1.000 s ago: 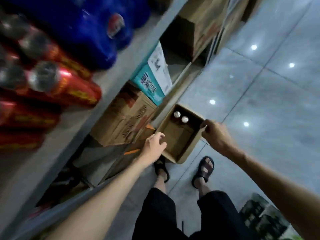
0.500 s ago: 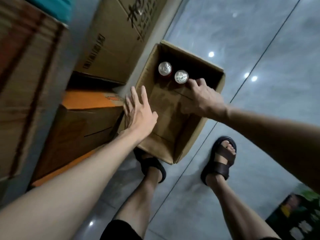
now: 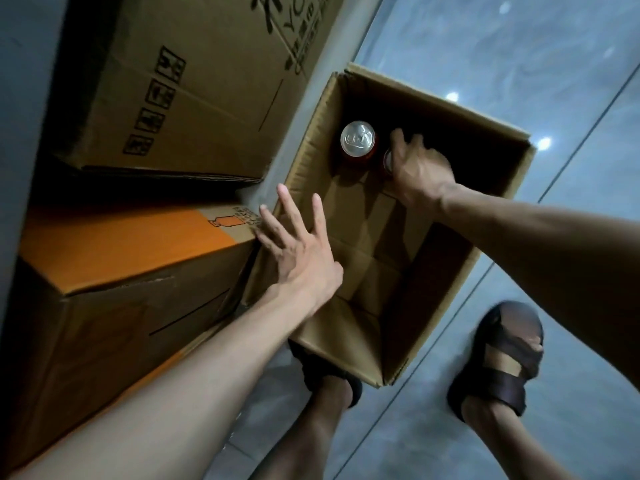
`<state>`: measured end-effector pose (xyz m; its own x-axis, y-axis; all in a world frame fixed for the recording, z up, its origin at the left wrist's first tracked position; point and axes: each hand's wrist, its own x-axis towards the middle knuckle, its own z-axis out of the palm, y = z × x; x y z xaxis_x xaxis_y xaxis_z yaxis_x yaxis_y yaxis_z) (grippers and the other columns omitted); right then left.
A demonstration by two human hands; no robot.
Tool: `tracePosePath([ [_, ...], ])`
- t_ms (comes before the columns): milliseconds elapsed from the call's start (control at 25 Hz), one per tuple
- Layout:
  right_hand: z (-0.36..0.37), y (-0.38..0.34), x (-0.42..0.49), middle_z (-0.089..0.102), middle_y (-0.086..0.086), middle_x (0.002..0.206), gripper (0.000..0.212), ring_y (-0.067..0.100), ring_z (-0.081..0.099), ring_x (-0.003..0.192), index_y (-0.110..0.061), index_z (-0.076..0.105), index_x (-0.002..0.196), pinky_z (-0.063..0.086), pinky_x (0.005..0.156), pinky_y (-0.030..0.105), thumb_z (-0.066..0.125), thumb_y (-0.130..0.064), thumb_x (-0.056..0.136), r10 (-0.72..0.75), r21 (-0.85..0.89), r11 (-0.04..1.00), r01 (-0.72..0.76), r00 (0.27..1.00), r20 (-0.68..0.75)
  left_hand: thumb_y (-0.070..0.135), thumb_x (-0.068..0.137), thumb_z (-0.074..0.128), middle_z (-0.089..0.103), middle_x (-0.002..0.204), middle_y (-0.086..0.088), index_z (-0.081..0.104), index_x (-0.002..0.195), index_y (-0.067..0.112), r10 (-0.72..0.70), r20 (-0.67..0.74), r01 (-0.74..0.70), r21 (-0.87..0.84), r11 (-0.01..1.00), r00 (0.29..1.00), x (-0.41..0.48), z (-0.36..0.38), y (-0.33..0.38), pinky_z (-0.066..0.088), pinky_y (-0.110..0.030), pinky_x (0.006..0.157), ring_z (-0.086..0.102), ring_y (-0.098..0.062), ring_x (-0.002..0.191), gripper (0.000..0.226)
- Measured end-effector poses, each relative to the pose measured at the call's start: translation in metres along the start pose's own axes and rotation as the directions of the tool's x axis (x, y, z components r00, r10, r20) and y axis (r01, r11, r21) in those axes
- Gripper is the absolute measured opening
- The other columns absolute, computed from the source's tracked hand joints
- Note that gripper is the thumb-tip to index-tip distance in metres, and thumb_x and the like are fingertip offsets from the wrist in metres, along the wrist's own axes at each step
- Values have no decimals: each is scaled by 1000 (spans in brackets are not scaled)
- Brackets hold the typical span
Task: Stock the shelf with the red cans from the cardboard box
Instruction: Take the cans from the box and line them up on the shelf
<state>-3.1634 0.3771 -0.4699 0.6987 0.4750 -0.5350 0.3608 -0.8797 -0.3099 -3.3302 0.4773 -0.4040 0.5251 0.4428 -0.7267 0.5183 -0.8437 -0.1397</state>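
Observation:
An open cardboard box [image 3: 498,216] stands on the floor in front of my feet. Two red cans with silver tops stand in its far left corner. The left can [image 3: 357,139] is in full view. My right hand [image 3: 417,168] is down inside the box, on top of the right can [image 3: 388,160], with its fingers curled over it and hiding most of it. My left hand [image 3: 298,251] hovers with straight, spread fingers over the box's left wall and holds nothing. The shelf is out of view.
A large brown carton [image 3: 194,81] lies at the upper left, and an orange-topped carton [image 3: 114,271] sits below it, tight against the open box. Grey glossy floor tiles [image 3: 519,46] spread to the right. My two sandalled feet [image 3: 502,362] stand just below the box.
The camera has dropped from the shelf to close over the box. My right hand moved from the box's rim down onto the right can. My left hand opened over the left wall.

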Motion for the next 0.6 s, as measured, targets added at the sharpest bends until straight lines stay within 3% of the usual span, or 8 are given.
tracePosePath([
  [120, -16, 5, -27, 50, 23, 122, 72, 46, 57, 102, -15, 35, 135, 45, 75, 41, 74, -37, 79, 88, 119, 988, -99, 992, 95, 38, 87, 63, -65, 123, -24, -28, 150, 19, 0, 36, 0, 2, 1000, 999, 0, -5, 0, -1, -68, 116, -29, -58, 136, 112],
  [200, -35, 6, -53, 54, 17, 115, 73, 40, 59, 98, -20, 42, 129, 44, 73, 36, 76, -45, 70, 83, 196, 974, -111, 986, 144, 36, 88, 63, -58, 135, -22, -21, 153, 20, 14, 64, -11, -45, 999, 998, -6, -16, -4, -3, -64, 118, -26, -55, 140, 107],
  [280, -65, 6, -81, 59, 7, 109, 68, 28, 60, 94, -26, 49, 125, 49, 74, 34, 76, -46, 66, 79, 354, 922, -155, 973, 218, 34, 88, 63, -40, 153, -19, -10, 156, 20, 16, 77, -1, -183, 983, 997, -22, -36, -4, -3, -58, 120, -18, -49, 146, 101],
  [400, -125, 1, -123, 63, -2, 100, 56, 14, 64, 79, -29, 58, 118, 55, 58, 26, 82, -28, 67, 37, 675, 663, -323, 915, 401, 25, 87, 68, -6, 165, -12, 0, 157, 23, 65, 60, -30, -458, 889, 996, -63, -76, 3, 14, -48, 121, 7, -38, 151, 97],
  [480, -176, -2, -152, 65, -2, 97, 51, 8, 63, 74, -28, 62, 114, 50, 52, 18, 82, -19, 69, -44, 744, 575, -341, 895, 445, 19, 85, 70, 20, 161, -10, 8, 156, 24, 224, 71, -137, -599, 789, 972, -104, -116, 10, 28, -42, 116, 28, -31, 146, 95],
  [600, -270, -15, -198, 67, -4, 90, 48, 4, 61, 69, -31, 65, 109, 45, 50, 16, 79, -26, 63, -125, 802, 516, -301, 900, 418, 19, 80, 72, 52, 138, -5, 25, 148, 29, 339, -37, -286, -627, 725, 940, -177, -186, 14, 44, -36, 105, 52, -25, 126, 83],
])
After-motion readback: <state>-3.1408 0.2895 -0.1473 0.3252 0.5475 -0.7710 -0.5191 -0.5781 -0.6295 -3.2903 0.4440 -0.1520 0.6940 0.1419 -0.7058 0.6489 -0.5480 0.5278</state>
